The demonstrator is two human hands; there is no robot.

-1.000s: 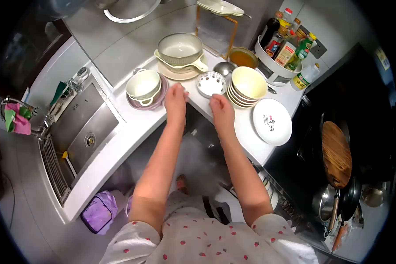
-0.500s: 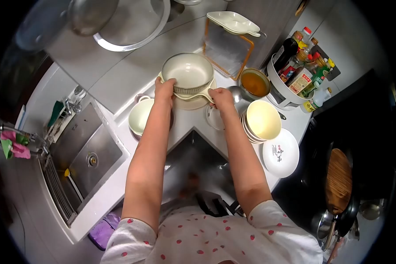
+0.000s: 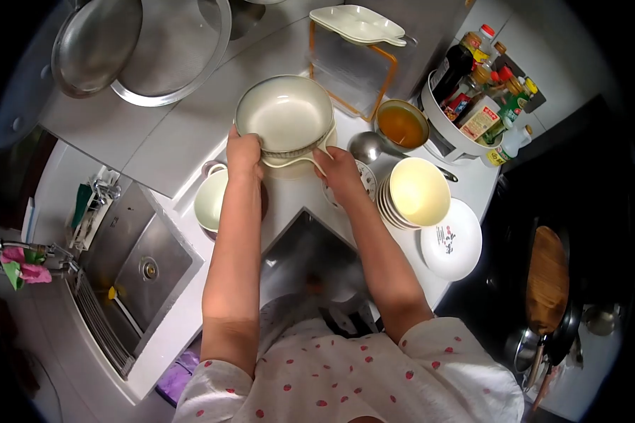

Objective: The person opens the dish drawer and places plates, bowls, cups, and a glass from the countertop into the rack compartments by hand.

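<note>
A wide cream bowl (image 3: 284,113) with a ribbed outer side is between my two hands, over the far corner of the counter. My left hand (image 3: 245,156) is closed on its near left side. Under the bowl shows a pale dish with a looped handle (image 3: 289,163), and the fingers of my right hand (image 3: 340,175) are closed round that handle. Further below, part of a beige round piece (image 3: 300,171) is visible, mostly covered. Beside my left wrist stands a pale green pot (image 3: 210,201). A patterned small plate (image 3: 366,180) lies partly behind my right hand.
Stacked cream bowls (image 3: 420,192) and a white plate (image 3: 453,243) stand to the right. Behind them are a ladle (image 3: 365,147), a bowl of brown liquid (image 3: 402,127) and a bottle rack (image 3: 458,141). A sink (image 3: 137,247) is at left, a wooden board (image 3: 547,282) far right.
The bowl and handled dish have come slightly closer and look larger, the bowl's opening facing the camera more. Both hands keep their hold. The whole view has shifted a little.
</note>
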